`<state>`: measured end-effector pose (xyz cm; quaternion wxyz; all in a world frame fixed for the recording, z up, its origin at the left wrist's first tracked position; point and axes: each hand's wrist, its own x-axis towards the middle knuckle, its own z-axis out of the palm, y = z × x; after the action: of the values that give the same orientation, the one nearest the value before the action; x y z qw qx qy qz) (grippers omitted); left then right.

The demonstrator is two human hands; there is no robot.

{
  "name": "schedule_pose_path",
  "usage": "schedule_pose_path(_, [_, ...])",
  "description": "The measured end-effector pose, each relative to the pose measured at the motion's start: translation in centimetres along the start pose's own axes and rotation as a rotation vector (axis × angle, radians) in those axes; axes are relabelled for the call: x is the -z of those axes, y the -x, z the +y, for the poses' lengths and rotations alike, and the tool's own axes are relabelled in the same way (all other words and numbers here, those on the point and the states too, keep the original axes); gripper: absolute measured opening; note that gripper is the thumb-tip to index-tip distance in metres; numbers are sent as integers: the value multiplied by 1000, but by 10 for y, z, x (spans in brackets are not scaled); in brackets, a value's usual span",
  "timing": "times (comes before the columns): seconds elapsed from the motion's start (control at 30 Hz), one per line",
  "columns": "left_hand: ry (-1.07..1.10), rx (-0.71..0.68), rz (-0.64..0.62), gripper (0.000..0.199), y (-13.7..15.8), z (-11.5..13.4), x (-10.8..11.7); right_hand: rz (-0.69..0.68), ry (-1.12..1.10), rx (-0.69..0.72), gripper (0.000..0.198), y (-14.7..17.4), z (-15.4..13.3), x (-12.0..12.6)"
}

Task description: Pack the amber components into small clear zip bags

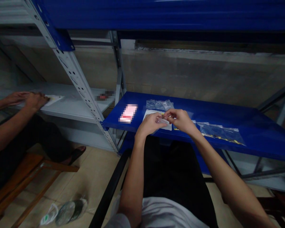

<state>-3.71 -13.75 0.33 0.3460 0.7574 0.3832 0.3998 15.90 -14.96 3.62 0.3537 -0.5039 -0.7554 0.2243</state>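
Over the front edge of the blue shelf (pixel 218 110), my two hands meet. Curled fingers of my left hand (pixel 150 124) close on what looks like a clear plastic bag (pixel 160 120). My right hand (pixel 180 119) pinches with thumb and forefinger close to the left fingertips; whatever it grips is too small to make out. Beneath the hands lies a white sheet (pixel 146 113), partly covered by them. Behind it are flat clear bags (pixel 159 104). To the right, a row of clear bags (pixel 219 133) holds small yellow pieces.
A blurred pink-and-white object (pixel 128 113) lies on the shelf's left part. A perforated upright post (pixel 78 85) separates it from a grey shelf (pixel 73 109), where another person's hands (pixel 32 99) work. A large clear bottle (pixel 70 211) lies on the floor by a wooden bench (pixel 26 171).
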Motion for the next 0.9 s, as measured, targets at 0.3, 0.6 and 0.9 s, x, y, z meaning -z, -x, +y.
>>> schedule_pose_path(0.3, [39, -70, -94, 32, -6, 8, -21, 28, 29, 3, 17, 26, 5, 15])
schedule_pose_path(0.6, [134, -81, -81, 38, -6, 16, -34, -17, 0, -16, 26, 42, -3, 34])
schedule_pose_path(0.9, [64, -76, -13, 41, -7, 27, -33, 89, 141, 20, 25, 54, 4, 44])
